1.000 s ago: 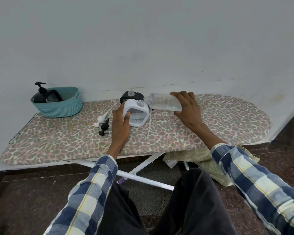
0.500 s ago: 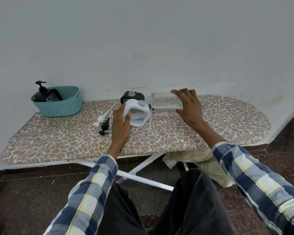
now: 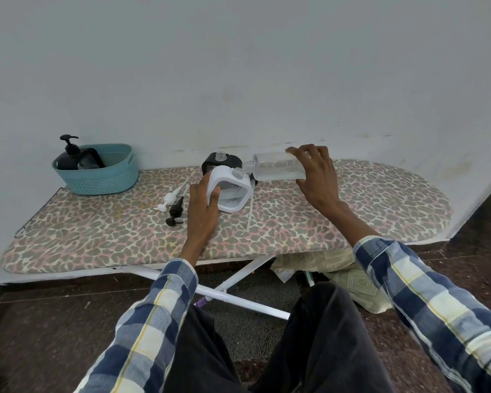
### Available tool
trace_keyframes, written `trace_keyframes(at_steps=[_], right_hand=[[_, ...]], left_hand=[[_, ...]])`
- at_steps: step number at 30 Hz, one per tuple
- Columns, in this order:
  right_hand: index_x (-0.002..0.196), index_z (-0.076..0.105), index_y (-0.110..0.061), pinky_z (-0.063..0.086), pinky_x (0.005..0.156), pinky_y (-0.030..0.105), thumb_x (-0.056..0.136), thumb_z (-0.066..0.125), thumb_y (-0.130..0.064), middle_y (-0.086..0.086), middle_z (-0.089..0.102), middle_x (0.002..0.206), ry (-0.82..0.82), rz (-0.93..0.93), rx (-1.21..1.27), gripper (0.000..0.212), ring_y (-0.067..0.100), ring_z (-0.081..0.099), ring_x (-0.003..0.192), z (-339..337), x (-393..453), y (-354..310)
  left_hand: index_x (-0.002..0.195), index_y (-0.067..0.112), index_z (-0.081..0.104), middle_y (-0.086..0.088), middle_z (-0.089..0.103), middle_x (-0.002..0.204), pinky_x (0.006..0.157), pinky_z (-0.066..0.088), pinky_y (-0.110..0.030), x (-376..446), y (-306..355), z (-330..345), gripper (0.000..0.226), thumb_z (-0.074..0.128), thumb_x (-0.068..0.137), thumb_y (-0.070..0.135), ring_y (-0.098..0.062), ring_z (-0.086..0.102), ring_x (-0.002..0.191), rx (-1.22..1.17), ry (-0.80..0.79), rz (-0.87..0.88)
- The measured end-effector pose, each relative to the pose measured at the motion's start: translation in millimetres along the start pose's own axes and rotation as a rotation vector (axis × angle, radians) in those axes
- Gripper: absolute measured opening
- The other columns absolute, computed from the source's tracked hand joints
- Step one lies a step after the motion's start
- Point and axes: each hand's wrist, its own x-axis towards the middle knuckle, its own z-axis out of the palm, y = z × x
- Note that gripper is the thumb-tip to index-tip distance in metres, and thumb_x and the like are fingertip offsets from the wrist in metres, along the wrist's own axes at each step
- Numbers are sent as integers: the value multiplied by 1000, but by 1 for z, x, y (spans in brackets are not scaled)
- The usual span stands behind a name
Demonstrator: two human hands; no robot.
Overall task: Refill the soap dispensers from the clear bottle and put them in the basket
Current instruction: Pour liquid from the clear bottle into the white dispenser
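Compared to a second ago, the clear bottle [image 3: 278, 166] is lifted a bit higher, neck kept at the white dispenser's [image 3: 229, 188] opening. It's gripped sideways by the right hand [image 3: 318, 177]. The dispenser is clasped by the left hand [image 3: 203, 214], basket [image 3: 97, 177] far off to its left.

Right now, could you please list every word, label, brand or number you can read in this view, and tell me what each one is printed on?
None can be read.
white dispenser: its clear front panel shows grey print, too small and blurred to read.
black dispenser in the basket: a pale label patch, unreadable.
clear bottle: only raised ridges, no text visible.
black dispenser behind the white one: no print visible.
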Motion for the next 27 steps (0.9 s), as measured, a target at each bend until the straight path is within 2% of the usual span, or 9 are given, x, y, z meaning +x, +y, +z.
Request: trace_keyframes(at_steps=[13,27], right_hand=[[144,55,-28,52,90,46,71,84,8,3,55,137,9,-7,-21,87,31,45,130,-6,4,-1],[144,56,-30,50,90,44,67,78,14,1,55,138,4,-3,-35,92,30,46,131,-8,8,-2]], left_hand=[[164,34,37,-3,47,142,97,42,-35,1,-2,1,51,43,115,46,-14,52,121,-1,1,1],[164,33,37,-4,48,143,99,40,-33,1,-3,1,51,44,115,44,-10,49,121,8,11,14]])
